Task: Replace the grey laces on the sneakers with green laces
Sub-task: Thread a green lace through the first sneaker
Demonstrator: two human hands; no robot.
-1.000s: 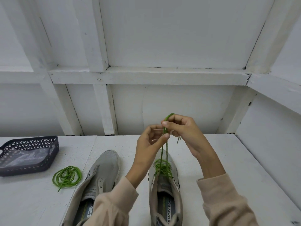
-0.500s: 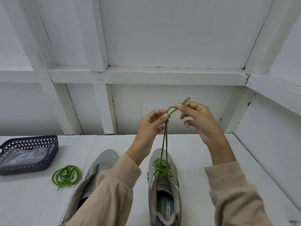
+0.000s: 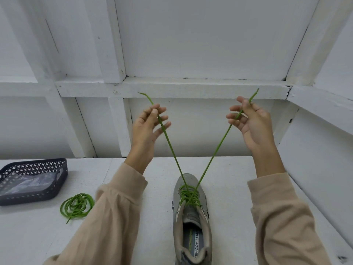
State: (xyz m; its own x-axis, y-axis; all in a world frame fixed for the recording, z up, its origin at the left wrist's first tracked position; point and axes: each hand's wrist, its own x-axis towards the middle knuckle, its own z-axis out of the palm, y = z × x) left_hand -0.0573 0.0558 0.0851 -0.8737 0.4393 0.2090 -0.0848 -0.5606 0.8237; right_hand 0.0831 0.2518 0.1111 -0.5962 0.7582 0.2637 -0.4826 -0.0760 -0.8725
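Head view: green lace (image 3: 172,150) is threaded through the sneaker (image 3: 193,222), its two ends rising taut from the eyelets in a V. Left hand (image 3: 147,125) pinches the end above-left of the sneaker, right hand (image 3: 250,121) the end above-right, other fingers spread; both stand equally near.
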